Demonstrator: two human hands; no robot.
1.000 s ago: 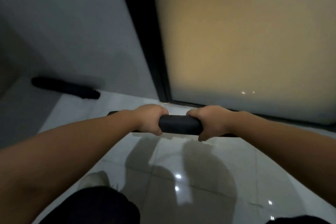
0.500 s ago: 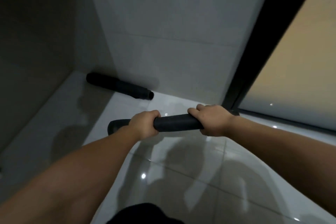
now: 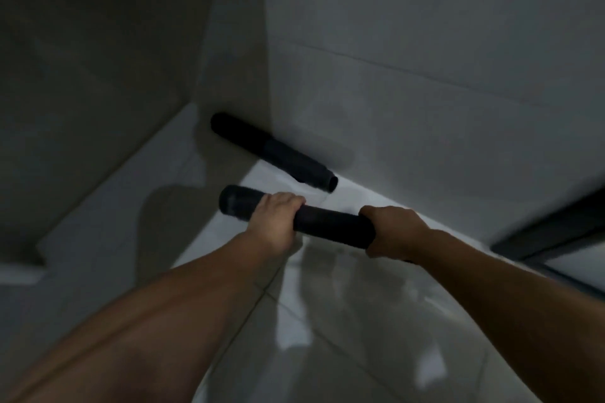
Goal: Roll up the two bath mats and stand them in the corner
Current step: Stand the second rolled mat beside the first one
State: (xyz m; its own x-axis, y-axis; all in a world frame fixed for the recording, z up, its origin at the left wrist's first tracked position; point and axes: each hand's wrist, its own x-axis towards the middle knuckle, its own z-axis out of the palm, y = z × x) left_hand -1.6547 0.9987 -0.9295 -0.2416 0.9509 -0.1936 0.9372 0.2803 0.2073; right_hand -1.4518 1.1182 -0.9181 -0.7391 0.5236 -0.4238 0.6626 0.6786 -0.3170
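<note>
Glossy pale floor tiles (image 3: 343, 321) meet 2 grey walls in a dim corner, and we stand facing it with both bare arms stretched forward. Our left hand (image 3: 273, 222) has its grip clenched over the rolled black mat (image 3: 334, 226) near its left end, knuckles up, fingers curled around the top. Our right hand (image 3: 391, 227) has its grip clenched on the same roll further right, covering that end. Between the 2 hands the roll runs almost level, tilted slightly down to the right, held above the floor. Its open left end sticks out past the left hand. Just beyond it, the second rolled mat (image 3: 271, 150) lies on the floor along the foot of the right-hand wall (image 3: 425, 75), one end close to the corner. A dark door frame (image 3: 553, 232) shows at the right edge.
</note>
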